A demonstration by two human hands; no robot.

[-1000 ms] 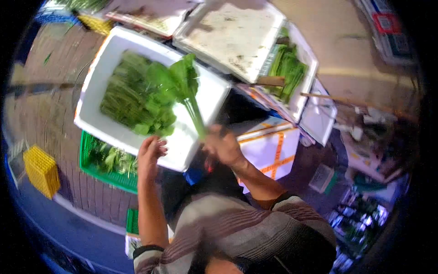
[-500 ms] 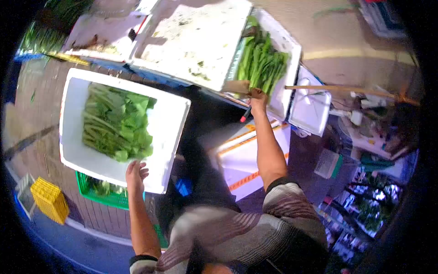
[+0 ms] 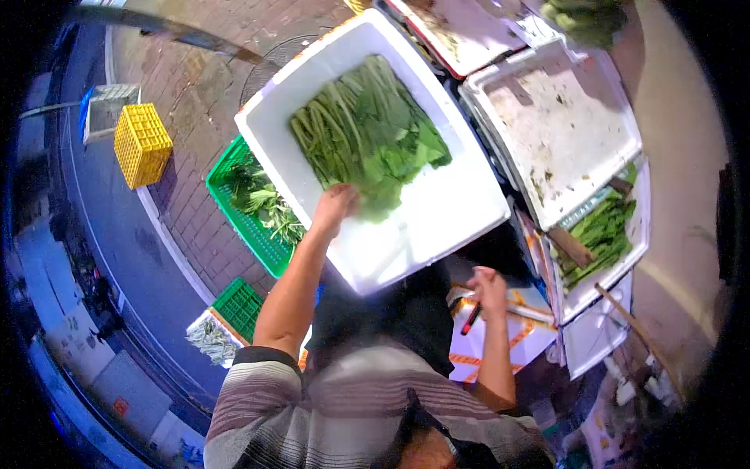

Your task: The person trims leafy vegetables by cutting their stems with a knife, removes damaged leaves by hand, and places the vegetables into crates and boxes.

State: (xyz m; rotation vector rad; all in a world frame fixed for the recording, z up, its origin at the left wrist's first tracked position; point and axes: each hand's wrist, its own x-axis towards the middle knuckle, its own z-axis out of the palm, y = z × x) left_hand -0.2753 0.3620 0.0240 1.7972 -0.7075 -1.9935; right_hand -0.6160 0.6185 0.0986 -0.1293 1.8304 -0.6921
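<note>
A white foam box (image 3: 422, 250) stands tilted across the view with a bunch of long-stemmed leafy greens (image 3: 344, 125) lying in it. My left hand (image 3: 336, 207) reaches over the near rim, its fingers closed at the lower edge of the greens, where the leaves are blurred. To the right of the box, my right hand (image 3: 489, 291) is closed around a slim dark tool (image 3: 471, 319) with a red part. The tool's exact kind is too small to tell. Below this hand is a white box with orange tape (image 3: 500, 344).
Foam boxes (image 3: 562, 133) with leaf scraps stand at right, beside another box of greens (image 3: 605, 234). A brown board piece (image 3: 572, 247) lies there. Left are a green basket (image 3: 226, 176) of vegetables and a yellow crate (image 3: 144, 145). A pole (image 3: 176, 30) crosses above.
My view has turned left. My right hand has come away from the right box of greens, tool still held. My left hand has moved from just beside the greens onto their edge.
</note>
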